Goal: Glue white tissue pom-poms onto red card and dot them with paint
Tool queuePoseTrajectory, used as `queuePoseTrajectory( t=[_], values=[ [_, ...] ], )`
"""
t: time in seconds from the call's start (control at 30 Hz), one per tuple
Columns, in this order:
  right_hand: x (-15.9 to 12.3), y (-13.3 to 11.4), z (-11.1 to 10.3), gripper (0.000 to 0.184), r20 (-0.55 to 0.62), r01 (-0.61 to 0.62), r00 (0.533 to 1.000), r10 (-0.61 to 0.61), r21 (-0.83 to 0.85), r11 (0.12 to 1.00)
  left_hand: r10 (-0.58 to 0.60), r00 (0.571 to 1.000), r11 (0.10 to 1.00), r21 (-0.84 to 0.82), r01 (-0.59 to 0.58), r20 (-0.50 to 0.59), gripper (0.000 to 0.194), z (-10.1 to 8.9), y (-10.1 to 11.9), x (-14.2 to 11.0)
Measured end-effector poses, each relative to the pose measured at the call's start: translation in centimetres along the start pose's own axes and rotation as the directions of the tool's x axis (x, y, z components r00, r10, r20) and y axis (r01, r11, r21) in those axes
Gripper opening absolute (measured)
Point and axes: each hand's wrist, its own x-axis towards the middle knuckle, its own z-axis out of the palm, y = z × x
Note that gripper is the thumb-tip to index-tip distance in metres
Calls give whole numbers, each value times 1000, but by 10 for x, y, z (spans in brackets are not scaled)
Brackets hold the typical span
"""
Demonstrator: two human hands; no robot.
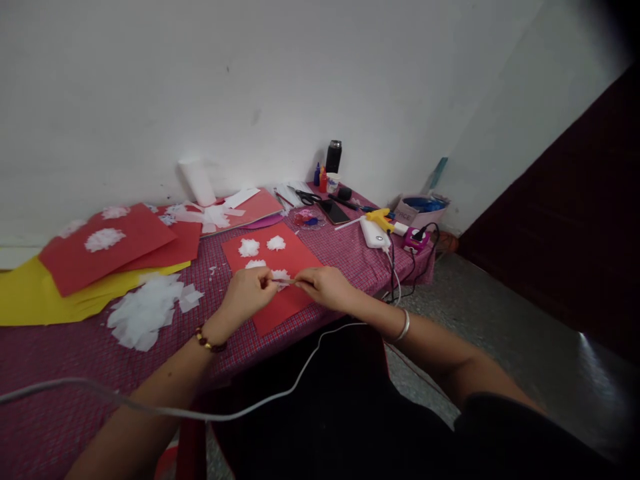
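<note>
Between my two hands a small piece of white tissue paper (pixel 283 281) is stretched thin; its exact shape is hard to make out. My left hand (pixel 250 291) is closed, pinching one end. The fingertips of my right hand (pixel 325 287) are pinched on the other end. Both hands are just above a red sheet of paper (pixel 280 317) lying on the table. Several white tissue puffs (pixel 249 248) sit on that sheet, the nearer ones partly hidden by my hands. A loose pile of white tissue squares (pixel 145 312) lies left of my left hand.
Red sheets with white puffs (pixel 135 257) lie over yellow paper (pixel 30 293) at the left. Behind are scissors (pixel 306 196), a phone (pixel 333 212), paint bottles (pixel 323 181) and a black flask (pixel 333 157). A yellow glue gun (pixel 379 219), white power bank (pixel 375 235) and cables stand right. A white cable (pixel 200 415) crosses in front.
</note>
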Motion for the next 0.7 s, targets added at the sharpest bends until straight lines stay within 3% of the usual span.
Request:
queuePoseTrajectory(
  t=[0.17, 0.37, 0.53, 0.7],
  values=[
    [-6, 7, -6, 24, -11, -48, 999, 48, 2, 999, -61, 995, 998, -35, 58, -80, 17, -7, -15, 7],
    [-13, 16, -9, 23, -26, -79, 996, 80, 30, 996, -48, 998, 994, -101, 43, -49, 27, -2, -22, 11],
    [-14, 17, -4, 22, -30, -104, 994, 106, 62, 993, 71, 997, 996, -46, -73, -28, 24, 3, -17, 6],
    [-14, 12, -2, 22, -10, -101, 995, 102, 117, 988, 252, 968, 967, 36, -253, 13, 21, 6, -11, -2]
  ],
)
